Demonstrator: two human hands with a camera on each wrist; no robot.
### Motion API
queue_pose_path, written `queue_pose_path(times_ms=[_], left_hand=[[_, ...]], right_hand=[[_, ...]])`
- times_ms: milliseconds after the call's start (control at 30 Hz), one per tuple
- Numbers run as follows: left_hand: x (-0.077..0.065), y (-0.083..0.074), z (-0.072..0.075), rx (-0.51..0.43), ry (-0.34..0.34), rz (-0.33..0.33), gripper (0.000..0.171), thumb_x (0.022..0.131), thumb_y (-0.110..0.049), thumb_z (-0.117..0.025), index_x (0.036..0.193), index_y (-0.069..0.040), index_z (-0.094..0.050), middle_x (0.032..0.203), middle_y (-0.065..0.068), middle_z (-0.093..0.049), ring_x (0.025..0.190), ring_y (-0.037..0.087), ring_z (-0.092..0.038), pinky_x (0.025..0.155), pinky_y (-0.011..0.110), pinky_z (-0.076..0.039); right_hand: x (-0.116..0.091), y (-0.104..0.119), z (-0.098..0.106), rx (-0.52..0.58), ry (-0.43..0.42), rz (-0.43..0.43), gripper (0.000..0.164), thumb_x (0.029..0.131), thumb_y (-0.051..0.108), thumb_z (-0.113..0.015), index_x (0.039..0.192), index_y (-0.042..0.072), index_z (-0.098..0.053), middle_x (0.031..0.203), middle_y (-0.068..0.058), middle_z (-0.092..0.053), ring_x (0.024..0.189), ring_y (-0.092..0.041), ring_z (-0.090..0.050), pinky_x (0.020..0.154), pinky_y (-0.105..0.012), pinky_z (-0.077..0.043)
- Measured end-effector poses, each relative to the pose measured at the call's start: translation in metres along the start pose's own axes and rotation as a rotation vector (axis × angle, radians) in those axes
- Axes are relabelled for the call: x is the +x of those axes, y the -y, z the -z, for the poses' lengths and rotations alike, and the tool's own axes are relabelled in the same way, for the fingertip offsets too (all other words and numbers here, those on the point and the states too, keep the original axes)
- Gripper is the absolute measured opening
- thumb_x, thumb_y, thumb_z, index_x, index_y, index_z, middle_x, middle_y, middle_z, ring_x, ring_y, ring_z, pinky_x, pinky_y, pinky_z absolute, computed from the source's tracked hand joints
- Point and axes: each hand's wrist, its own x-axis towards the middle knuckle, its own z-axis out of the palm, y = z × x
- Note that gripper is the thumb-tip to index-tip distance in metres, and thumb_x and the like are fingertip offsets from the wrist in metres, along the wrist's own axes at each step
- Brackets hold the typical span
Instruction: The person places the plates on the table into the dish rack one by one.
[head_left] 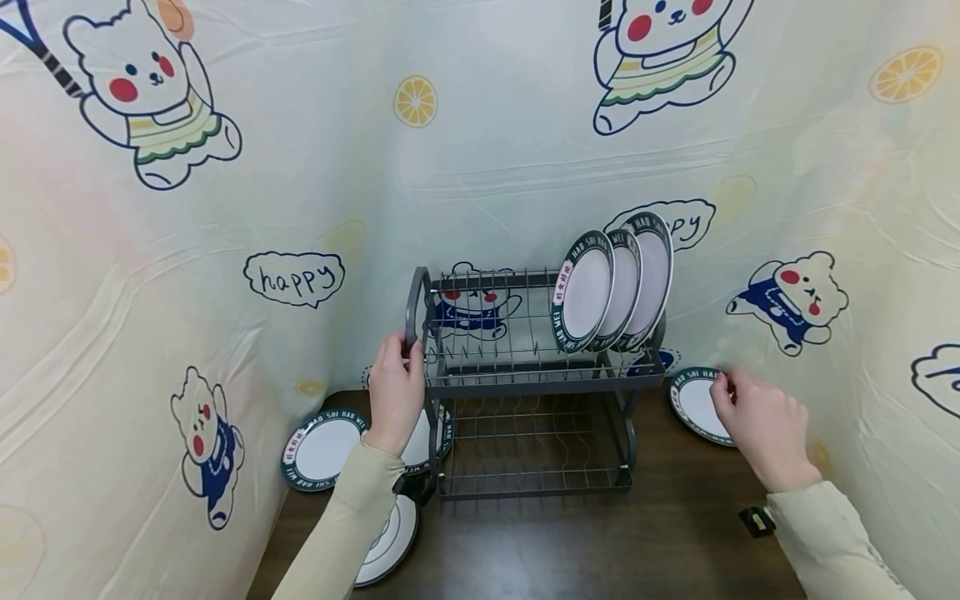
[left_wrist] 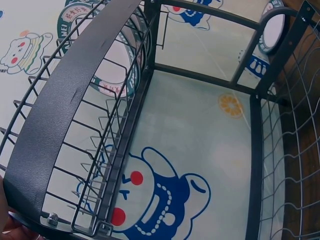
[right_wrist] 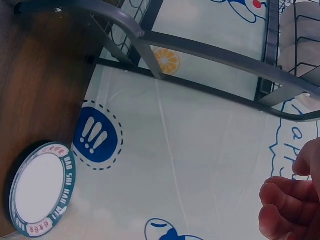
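Note:
A two-tier dark grey dish rack stands against the back, with three green-rimmed plates upright at the right of its upper tier. My left hand grips the upper left end of its frame; in the left wrist view only a bit of that hand shows beside the wide end bar. To the right of the rack my right hand is held in the air, fingers loosely curled around nothing. From the head it overlaps a green-rimmed plate on the table; the right wrist view shows hand and plate apart.
Left of the rack, green-rimmed plates lie on the dark wooden table, one partly behind my left wrist. Nearer me is a white plate with a dark edge, partly covered by my sleeve. A printed sheet hangs behind and at the sides.

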Motion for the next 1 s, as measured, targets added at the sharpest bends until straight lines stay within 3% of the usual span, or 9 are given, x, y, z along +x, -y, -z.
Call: queue_pose_path(times_ms=[567, 1000], left_hand=[[0.000, 0.001, -0.001, 0.003, -0.001, -0.002, 0.024, 0.109, -0.018, -0.056, 0.121, 0.002, -0.060, 0.111, 0.018, -0.063, 0.098, 0.033, -0.070, 0.086, 0.050, -0.062], [0.000, 0.001, 0.000, 0.001, 0.008, 0.004, 0.026, 0.109, -0.019, -0.056, 0.124, 0.002, -0.059, 0.113, 0.019, -0.063, 0.099, 0.033, -0.069, 0.086, 0.050, -0.062]], right_hand=[[-0.007, -0.018, -0.008, -0.017, 0.093, -0.096, 0.034, 0.100, 0.020, -0.058, 0.068, 0.011, -0.051, 0.051, -0.001, -0.041, 0.044, -0.024, -0.040, 0.039, -0.036, -0.026], [-0.015, -0.030, -0.018, -0.023, 0.106, -0.123, 0.038, 0.100, 0.021, -0.056, 0.064, 0.013, -0.048, 0.051, 0.000, -0.039, 0.044, -0.025, -0.038, 0.040, -0.037, -0.024]])
